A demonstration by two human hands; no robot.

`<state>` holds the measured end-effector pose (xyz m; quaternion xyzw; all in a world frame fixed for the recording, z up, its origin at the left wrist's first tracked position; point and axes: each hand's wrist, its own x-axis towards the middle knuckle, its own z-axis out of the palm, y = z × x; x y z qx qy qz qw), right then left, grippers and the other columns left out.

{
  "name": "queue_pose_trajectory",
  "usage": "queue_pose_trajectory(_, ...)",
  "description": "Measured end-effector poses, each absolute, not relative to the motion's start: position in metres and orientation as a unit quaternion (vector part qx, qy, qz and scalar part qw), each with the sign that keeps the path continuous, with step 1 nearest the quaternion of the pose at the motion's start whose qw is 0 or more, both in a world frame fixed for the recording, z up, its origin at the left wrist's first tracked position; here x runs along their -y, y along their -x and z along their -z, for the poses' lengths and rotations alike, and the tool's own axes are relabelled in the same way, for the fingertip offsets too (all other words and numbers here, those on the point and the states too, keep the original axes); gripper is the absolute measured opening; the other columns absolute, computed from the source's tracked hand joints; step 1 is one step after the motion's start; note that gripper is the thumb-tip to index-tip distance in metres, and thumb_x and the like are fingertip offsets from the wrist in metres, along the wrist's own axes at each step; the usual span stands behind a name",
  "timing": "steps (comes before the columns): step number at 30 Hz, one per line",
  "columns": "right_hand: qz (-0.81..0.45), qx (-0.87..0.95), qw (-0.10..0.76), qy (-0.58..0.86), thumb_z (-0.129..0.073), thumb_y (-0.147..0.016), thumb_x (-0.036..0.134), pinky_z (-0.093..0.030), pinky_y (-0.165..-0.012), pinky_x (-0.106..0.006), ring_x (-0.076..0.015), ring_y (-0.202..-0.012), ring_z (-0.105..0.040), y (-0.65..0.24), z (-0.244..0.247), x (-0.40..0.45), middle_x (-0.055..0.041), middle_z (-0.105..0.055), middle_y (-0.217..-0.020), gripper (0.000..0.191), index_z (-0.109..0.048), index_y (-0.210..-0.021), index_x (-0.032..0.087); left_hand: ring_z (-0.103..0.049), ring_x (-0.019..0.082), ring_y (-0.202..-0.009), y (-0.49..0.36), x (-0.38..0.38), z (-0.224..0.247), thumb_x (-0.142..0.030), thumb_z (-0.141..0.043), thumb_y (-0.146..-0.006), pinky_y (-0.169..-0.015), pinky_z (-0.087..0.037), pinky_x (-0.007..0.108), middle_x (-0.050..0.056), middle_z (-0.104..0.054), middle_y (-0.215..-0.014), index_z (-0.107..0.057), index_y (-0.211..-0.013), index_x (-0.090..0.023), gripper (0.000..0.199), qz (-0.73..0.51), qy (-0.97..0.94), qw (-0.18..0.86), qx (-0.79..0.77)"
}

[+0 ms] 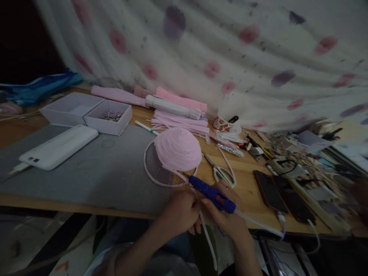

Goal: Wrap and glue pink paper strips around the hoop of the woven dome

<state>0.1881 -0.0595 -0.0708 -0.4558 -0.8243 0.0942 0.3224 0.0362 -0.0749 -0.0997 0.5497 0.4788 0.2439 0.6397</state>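
A pink dome of coiled strips (178,148) rests near the front of the table, with a loop of pink strip (146,168) curving around its left and lower side. My left hand (184,209) is closed on the pink strip (208,239) just below the dome, and the strip's free end hangs past the table edge. In my right hand (227,207) is a blue glue gun (211,193), its tip at the strip by the dome's lower edge. A glue stick trails from the gun's rear. Scissors (220,170) lie right of the dome.
At left are a white power bank (60,147) and an open white box with beads (108,117) on a grey mat (123,168). Bundles of strips (178,111) lie behind the dome. Two phones (270,191) with cables and piled scraps (307,165) occupy the right.
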Motion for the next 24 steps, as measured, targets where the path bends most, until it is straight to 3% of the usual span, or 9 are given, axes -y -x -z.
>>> queue_pose_trajectory(16,-0.052,0.825,0.326,0.458,-0.059,-0.088,0.048,-0.040,-0.057,-0.030,-0.0186,-0.063,-0.052,-0.1866,0.0730,0.0599,0.0003,-0.053,-0.064,0.030,-0.054,-0.073,0.022,-0.050,0.011,-0.035,-0.0354,0.0735,0.1019,-0.030,-0.036,-0.093,-0.037,-0.043,0.022,0.000,-0.054,-0.047,-0.049,-0.059,-0.018,0.038,-0.262,-0.557,0.638,-0.463)
queue_pose_trajectory(24,-0.047,0.824,0.310,0.471,-0.059,-0.088,0.047,-0.041,-0.057,-0.030,-0.0186,-0.064,-0.053,-0.1865,0.0712,0.0619,-0.0005,-0.055,-0.065,0.030,-0.055,-0.072,0.022,-0.047,0.010,-0.033,-0.0361,0.0737,0.1031,-0.022,-0.037,-0.090,-0.035,-0.041,0.020,-0.001,-0.053,-0.045,-0.049,-0.063,-0.018,0.030,-0.258,-0.549,0.643,-0.468)
